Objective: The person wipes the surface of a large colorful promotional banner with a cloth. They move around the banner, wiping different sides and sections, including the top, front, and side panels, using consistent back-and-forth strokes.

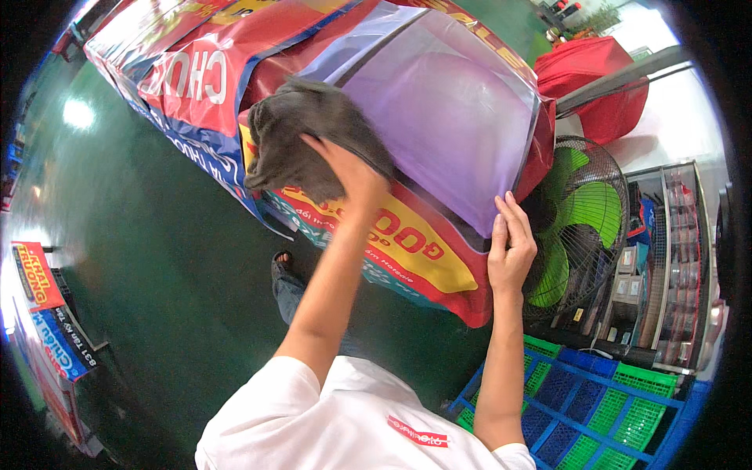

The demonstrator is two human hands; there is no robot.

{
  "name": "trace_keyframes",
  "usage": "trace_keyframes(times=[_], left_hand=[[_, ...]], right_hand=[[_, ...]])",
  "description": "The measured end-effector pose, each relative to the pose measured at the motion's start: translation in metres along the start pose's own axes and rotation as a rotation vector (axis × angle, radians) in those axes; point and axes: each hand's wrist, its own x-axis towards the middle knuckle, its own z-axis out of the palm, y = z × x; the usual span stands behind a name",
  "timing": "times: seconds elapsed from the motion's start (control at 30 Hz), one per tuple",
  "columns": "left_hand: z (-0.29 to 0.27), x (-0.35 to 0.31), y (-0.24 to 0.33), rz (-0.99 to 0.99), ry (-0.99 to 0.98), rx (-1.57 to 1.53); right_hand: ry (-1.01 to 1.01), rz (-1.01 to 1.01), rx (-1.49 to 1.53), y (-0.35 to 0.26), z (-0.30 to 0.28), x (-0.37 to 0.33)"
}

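My left hand point(352, 174) is on a bunched dark grey cloth point(301, 129), with fingers partly hidden by its folds and a little blurred. The cloth lies over the near left side of a large bulky object wrapped in printed banner sheeting point(439, 258) in red, yellow and blue. To its right is a smooth, shiny purple panel point(450, 117) with a dark border. At that panel's near right corner rests my right hand point(513, 243), its fingers stretched out flat against the edge and holding nothing.
A black fan with green blades point(587, 219) stands close by my right hand. Blue and green plastic crates point(580, 399) are at the lower right, below a shelf rack point(666, 266). A red cover point(595, 86) sits behind. Signs point(47, 298) stand on the left of the green floor point(172, 298).
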Motion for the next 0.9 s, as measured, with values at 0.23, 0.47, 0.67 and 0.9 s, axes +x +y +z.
trace_keyframes(times=[0.23,0.47,0.67,0.9], left_hand=[[0.026,-0.108,0.077,0.906,-0.449,0.084],[-0.028,0.057,0.044,0.547,-0.304,0.676],[0.017,-0.032,0.061,0.654,-0.428,0.319],[0.017,-0.152,0.041,0.825,-0.396,0.169]], right_hand=[[0.186,0.397,0.71,0.011,0.004,-0.003],[0.097,0.258,0.385,0.008,0.005,-0.009],[0.083,0.395,0.657,0.003,-0.003,-0.003],[0.079,0.2,0.317,0.007,0.005,0.013]])
